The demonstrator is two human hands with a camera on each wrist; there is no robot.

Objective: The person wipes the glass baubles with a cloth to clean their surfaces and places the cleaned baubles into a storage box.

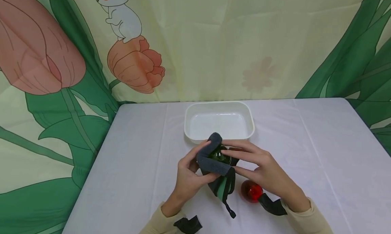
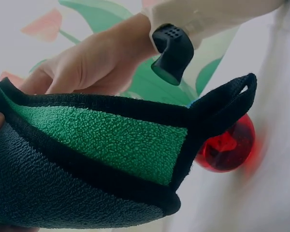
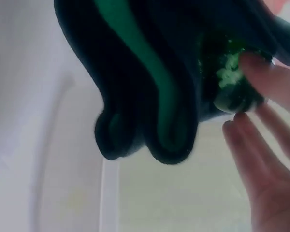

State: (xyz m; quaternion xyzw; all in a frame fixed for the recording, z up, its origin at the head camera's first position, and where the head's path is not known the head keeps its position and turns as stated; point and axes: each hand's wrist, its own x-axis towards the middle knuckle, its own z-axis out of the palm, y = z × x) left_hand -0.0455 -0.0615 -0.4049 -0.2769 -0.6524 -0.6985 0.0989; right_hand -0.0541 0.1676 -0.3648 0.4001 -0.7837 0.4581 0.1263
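My left hand (image 1: 193, 171) grips a thick cloth (image 1: 213, 164), dark grey on one face and green on the other, with black edging and a hanging loop. The cloth is folded around a glossy, see-through green ball (image 1: 220, 155), partly hidden in its folds. At the ball's exposed side, my right hand (image 1: 259, 162) holds it between fingers and thumb, as the right wrist view also shows with the green ball (image 3: 232, 79). A see-through red ball (image 1: 252, 191) rests on the table below my right hand; the left wrist view has this red ball (image 2: 229, 147) behind the loop.
A white rectangular tray (image 1: 219, 106) stands at the table's back, just beyond the hands. White cloth covers the table (image 1: 137, 152). A printed curtain (image 1: 213, 51) hangs behind it. Black straps (image 1: 272, 205) sit by the wrists.
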